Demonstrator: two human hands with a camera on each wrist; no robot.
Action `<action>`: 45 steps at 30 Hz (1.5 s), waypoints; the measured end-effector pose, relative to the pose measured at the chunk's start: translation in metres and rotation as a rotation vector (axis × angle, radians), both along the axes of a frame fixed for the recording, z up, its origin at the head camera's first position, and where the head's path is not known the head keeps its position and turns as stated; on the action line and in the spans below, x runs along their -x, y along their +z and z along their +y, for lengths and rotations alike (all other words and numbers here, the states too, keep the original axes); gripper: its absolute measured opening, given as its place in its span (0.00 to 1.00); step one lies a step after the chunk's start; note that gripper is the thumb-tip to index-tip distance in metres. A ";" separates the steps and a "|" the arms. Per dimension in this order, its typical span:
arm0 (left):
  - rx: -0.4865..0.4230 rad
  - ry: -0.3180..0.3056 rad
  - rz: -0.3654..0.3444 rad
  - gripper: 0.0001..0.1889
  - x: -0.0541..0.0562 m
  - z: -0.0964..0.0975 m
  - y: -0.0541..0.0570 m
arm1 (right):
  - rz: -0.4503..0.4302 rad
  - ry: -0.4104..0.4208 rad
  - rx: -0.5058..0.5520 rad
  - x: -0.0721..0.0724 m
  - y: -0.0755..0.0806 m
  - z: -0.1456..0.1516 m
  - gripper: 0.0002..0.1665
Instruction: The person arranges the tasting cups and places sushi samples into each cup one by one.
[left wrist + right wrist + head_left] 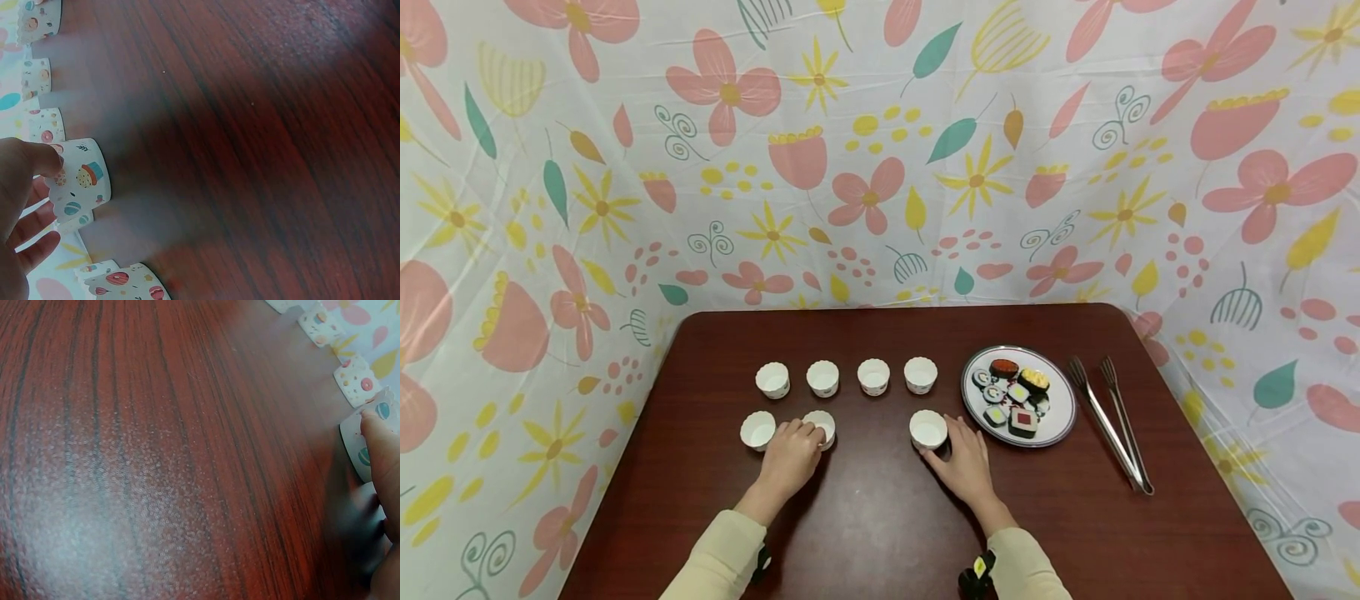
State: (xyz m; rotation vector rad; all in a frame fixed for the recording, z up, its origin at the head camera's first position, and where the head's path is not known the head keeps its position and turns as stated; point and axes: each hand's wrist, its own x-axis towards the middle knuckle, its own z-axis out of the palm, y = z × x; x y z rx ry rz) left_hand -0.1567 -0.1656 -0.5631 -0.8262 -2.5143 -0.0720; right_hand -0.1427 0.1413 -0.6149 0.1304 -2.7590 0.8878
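Note:
My left hand [792,458] pinches the rim of a white scalloped paper baking cup [824,427]. In the left wrist view, the thumb lies over the wall of this cup [87,176], printed with cupcakes and sweets. Another baking cup [757,430] stands just left of that hand. On the right, my right hand [967,467] holds a baking cup [928,431] between thumb and fingers. Its thumb presses the side of this cup [356,444] in the right wrist view. Both held cups stand upright on the dark wooden table [865,517].
Behind the hands runs a row of several more baking cups [874,377]. A round plate [1056,421] of sushi pieces is close to the right hand. Beyond it lie metal tongs [1108,425] with fork-like ends. Flowered cloth [880,167] hangs along the table's back and sides.

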 end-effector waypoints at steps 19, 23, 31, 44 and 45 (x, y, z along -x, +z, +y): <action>-0.160 -0.069 0.055 0.18 0.011 0.017 0.015 | 0.031 -0.010 -0.007 0.000 0.000 -0.002 0.43; -0.143 -0.083 0.041 0.20 0.012 0.026 0.019 | 0.052 -0.010 -0.002 0.000 -0.001 -0.001 0.43; -0.104 -0.102 -0.028 0.24 0.016 0.052 0.031 | 0.027 -0.007 0.006 0.000 -0.001 0.000 0.42; -0.106 -0.165 -0.044 0.22 0.017 0.099 0.040 | 0.003 0.002 0.009 0.000 -0.001 0.000 0.42; -0.105 -0.168 -0.045 0.22 0.017 0.102 0.040 | 0.003 0.002 0.008 0.000 -0.001 0.000 0.42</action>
